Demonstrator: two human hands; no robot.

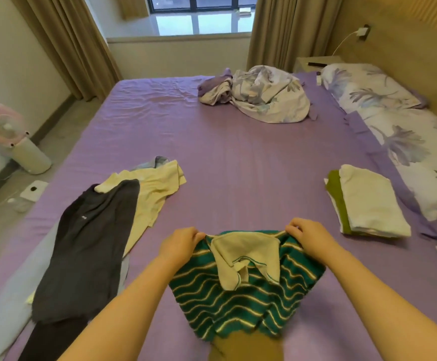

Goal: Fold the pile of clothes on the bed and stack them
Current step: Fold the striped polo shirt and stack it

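Sheet [238, 157]: plain lilac purple.
Polo [240, 298]: dark green with thin wavy stripes in white and pale yellow; collar [246, 259] cream, with a thin green line near its edge.
Dark top [87, 246]: charcoal grey, one small white mark.
Yellow top [155, 188]: pale yellow.
Stack [368, 204]: white on top, olive green under it, white again lower.
Duvet [266, 95]: white with flowers in lilac and grey-blue; purple on its other side.
Pillow [368, 87]: white, same purple flower pattern.
Curtains [63, 43]: tan beige.
Fan [4, 126]: pink.
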